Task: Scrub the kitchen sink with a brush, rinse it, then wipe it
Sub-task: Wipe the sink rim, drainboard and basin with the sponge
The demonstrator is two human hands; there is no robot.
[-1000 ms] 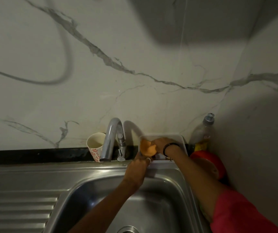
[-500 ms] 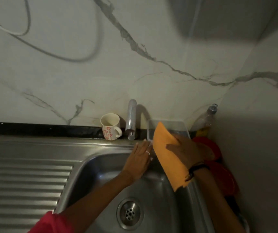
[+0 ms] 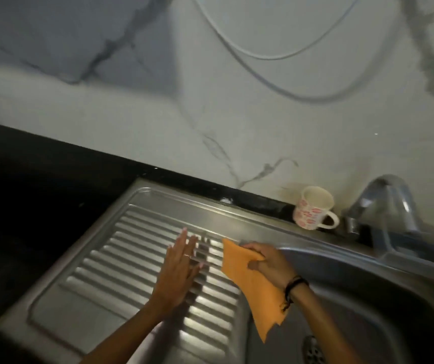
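Sink (image 3: 384, 261) of stainless steel fills the lower frame: basin at the near right with its drain (image 3: 314, 350), ribbed drainboard (image 3: 110, 279) to the left. Right hand (image 3: 268, 264) pinches the orange cloth (image 3: 252, 285) near its top corner; it hangs limp over the basin edge, looking light, soft and best bunched in the palm before wiping. Left hand (image 3: 179, 269) lies flat, fingers straight, on the ridges, near the cloth but apart from it. Wet steel is likely slick. Leftward the drainboard offers open room; farther back a mug (image 3: 313, 208) and tap (image 3: 384, 203) crowd the rear rim below the marble wall (image 3: 236, 106)
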